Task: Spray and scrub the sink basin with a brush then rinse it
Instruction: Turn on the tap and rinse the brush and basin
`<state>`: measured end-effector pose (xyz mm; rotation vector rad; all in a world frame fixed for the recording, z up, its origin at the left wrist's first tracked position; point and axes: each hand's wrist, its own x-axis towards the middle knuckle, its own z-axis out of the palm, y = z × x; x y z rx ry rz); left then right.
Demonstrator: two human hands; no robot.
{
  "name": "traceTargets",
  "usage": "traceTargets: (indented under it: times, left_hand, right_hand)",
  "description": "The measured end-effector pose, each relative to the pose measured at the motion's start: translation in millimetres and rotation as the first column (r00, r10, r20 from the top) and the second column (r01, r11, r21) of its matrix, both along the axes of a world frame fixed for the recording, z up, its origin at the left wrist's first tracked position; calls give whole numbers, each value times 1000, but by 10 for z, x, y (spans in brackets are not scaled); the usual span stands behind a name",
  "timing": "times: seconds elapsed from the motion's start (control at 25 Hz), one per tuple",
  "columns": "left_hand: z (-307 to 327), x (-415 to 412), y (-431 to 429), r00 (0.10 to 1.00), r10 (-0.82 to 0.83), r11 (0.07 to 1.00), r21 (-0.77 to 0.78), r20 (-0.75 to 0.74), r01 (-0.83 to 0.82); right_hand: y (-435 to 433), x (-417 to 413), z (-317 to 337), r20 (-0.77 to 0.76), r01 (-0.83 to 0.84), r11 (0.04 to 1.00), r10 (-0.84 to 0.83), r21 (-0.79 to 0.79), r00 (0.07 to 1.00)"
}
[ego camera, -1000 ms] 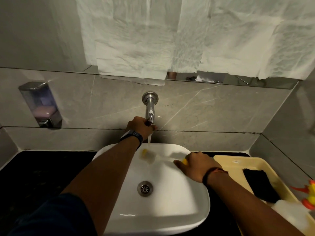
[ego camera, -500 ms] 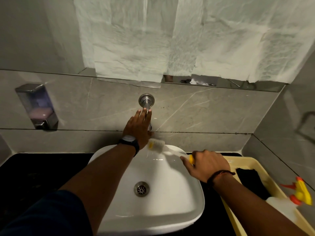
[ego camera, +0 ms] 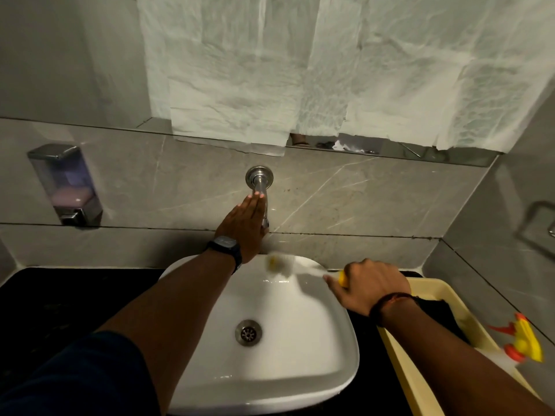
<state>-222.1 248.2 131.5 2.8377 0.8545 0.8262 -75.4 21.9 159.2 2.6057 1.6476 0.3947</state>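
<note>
The white sink basin (ego camera: pixel 315 331) sits on a black counter, with a steel drain (ego camera: pixel 248 332) in its middle. A steel wall tap (ego camera: pixel 260 187) sticks out above it. My left hand (ego camera: pixel 244 228) lies flat against the tap, fingers straight and together, palm down, holding nothing. My right hand (ego camera: pixel 368 285) grips the yellow handle of a scrub brush (ego camera: pixel 280 264). Its blurred white bristle head is at the basin's back rim, below the tap. No water stream is visible.
A cream plastic tub (ego camera: pixel 399 364) stands right of the basin with a black cloth (ego camera: pixel 441 316) and a spray bottle with yellow and orange trigger (ego camera: pixel 524 343) in it. A soap dispenser (ego camera: pixel 67 183) hangs on the left wall. Paper sheets (ego camera: pixel 300 70) cover the mirror.
My left hand has let go of the tap's end and now lies flat on top of it. The water stream has stopped. The brush head has risen from the basin to its back rim.
</note>
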Motion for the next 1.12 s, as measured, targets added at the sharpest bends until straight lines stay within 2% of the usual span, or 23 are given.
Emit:
traceTargets:
  times: [0.12, 0.36, 0.48, 0.6, 0.68, 0.84, 0.96, 1.04, 1.12]
  left_hand:
    - [18, -13, 3, 1000, -9, 1000, -6, -11, 9]
    - [59, 9, 8, 1000, -2, 999, -33, 17, 2]
    - [44, 31, 63, 1000, -11, 1000, -1, 22, 11]
    - [37, 81, 83, 999, 11, 999, -40, 42, -10]
    - [49, 160, 68, 998, 29, 998, -53, 60, -25]
    - [73, 461, -143, 996, 15, 1000, 14, 87, -17]
    - [-99, 857, -505, 989, -120, 992, 39, 82, 117]
    - [-302, 1133, -811, 982, -188, 981, -48, 35, 189]
    - [-578, 1381, -1097, 971, -229, 955, -207, -67, 211]
  right_hand:
    - [49, 3, 90, 13, 19, 1000, -20, 7, 1000]
    - [144, -114, 1, 75, -75, 993, 82, -90, 994]
    - [209, -86, -88, 49, -41, 994, 46, -97, 998]
    - [233, -58, -168, -23, 19, 998, -21, -63, 1000]
    - [191, 2, -251, -124, 94, 994, -100, -57, 987]
    - [-111, 388, -452, -422, 295, 954, -246, 54, 872]
    - [-457, 827, -661, -520, 447, 879, -306, 168, 797]
    - [-651, 1151, -873, -515, 514, 846, -380, 144, 769]
    - [-815, 1455, -1150, -500, 544, 838, -451, 47, 739]
